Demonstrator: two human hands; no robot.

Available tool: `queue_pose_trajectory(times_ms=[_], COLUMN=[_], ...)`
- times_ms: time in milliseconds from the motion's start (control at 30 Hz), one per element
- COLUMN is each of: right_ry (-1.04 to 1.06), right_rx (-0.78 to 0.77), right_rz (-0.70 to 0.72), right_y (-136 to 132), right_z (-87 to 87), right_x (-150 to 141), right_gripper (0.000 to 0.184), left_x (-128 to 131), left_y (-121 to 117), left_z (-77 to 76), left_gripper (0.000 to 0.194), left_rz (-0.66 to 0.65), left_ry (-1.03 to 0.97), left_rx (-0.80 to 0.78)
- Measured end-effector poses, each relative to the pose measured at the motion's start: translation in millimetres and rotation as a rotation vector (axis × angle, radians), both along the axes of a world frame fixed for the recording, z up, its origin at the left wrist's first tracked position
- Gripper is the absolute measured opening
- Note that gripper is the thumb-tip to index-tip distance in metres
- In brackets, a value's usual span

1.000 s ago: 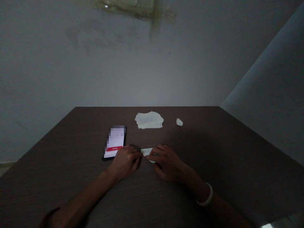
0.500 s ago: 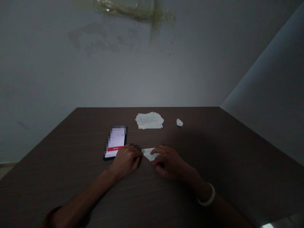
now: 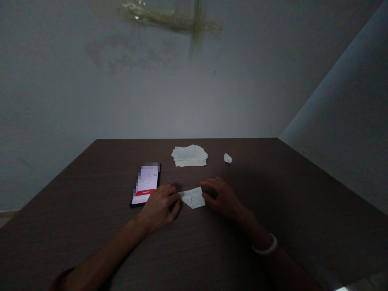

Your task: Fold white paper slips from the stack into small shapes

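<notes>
A small printed slip of paper (image 3: 195, 198) lies on the table between my hands, its lower left corner folded over. My left hand (image 3: 162, 204) is closed at the slip's left end, the fingertips gripping that end. At the right edge is my right hand (image 3: 221, 198), its index finger and thumb apart beside the paper. Those fingertips are very near the edge; whether they touch it is hard to tell. A white beaded bracelet (image 3: 266, 246) circles the right wrist.
A phone (image 3: 147, 188) with a lit screen lies just left of my left hand. Farther back sit a stack of printed paper slips (image 3: 190, 155) and a crumpled white scrap (image 3: 228, 158). The brown table (image 3: 121, 153) meets a grey wall behind.
My right hand has drawn back rightward off the slip's face to its right edge, uncovering more of the paper. My left hand stays at the left end.
</notes>
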State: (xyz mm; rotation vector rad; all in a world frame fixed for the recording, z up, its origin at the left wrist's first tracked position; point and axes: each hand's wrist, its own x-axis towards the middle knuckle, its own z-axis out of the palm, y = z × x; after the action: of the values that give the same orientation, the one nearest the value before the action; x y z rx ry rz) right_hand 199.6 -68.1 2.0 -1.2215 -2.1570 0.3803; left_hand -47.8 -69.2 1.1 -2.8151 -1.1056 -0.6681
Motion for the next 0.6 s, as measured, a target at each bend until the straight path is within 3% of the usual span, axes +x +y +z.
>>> queue_pose_trajectory(times_ms=[133, 233, 367, 600], right_ry=[0.013, 0.036, 0.094, 0.187], right_rx=[-0.045, -0.056, -0.05, -0.007], right_rz=[0.016, 0.021, 0.0, 0.162], right_y=[1, 1, 3, 1], right_z=[-3.2, -7.4, -12.1, -1.1], right_x=[-2, -4, -4, -1], right_gripper=[0.031, 0.031, 0.03, 0.027], left_x=[0, 2, 6, 7], left_y=[1, 0, -1, -2], left_z=[-4.2, -4.8, -1.2, 2.4], left_gripper=[0.024, 0.023, 0.031, 0.023], left_rz=[-0.026, -0.154, -0.308, -0.275], left_ry=[-0.004, 0.026, 0.074, -0.058], left_rx=[0.036, 0.06, -0.05, -0.211])
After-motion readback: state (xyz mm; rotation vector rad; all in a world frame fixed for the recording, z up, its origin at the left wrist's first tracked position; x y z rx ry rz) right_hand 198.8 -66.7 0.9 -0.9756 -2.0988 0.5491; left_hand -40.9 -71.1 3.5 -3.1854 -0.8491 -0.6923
